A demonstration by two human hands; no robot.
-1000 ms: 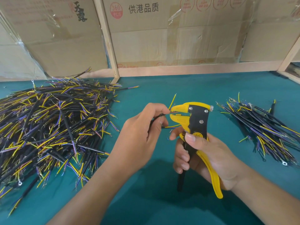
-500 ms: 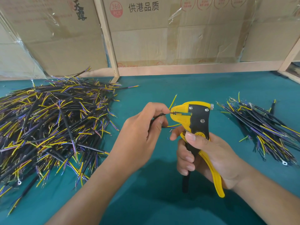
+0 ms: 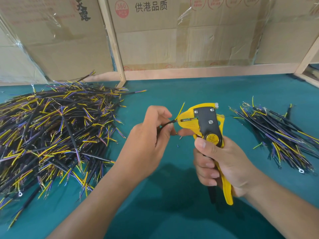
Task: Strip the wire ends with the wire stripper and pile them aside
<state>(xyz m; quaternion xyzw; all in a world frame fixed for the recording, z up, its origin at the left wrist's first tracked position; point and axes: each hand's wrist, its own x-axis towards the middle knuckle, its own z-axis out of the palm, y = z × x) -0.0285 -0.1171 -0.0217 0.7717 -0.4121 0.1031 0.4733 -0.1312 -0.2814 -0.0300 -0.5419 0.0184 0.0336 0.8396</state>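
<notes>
Head view looks down on a teal table top (image 3: 172, 94), where the right hand (image 3: 222, 163) grips the yellow and black wire stripper (image 3: 205, 125) upright, fingers curled round both handles and the thumb laid across the black body just below its round label. Left hand (image 3: 150, 144) pinches a black-sheathed wire (image 3: 166, 124) between thumb and forefinger, its end meeting the slot in the stripper's yellow nose; one yellow strand (image 3: 181, 109) of that wire sticks up and away beside the nose. Small bits of stripped insulation (image 3: 177, 145) lie on the table just below the two hands. On the left spreads a large heap of wires (image 3: 51, 131), black sheaths with yellow and purple ends, some ending in small metal ring terminals. A smaller pile of wires (image 3: 276, 133) of the same kind lies well apart on the right. Behind the table stand cardboard boxes (image 3: 155, 40) with printed characters, partly wrapped in clear film, between pale wooden posts (image 3: 112, 42)
</notes>
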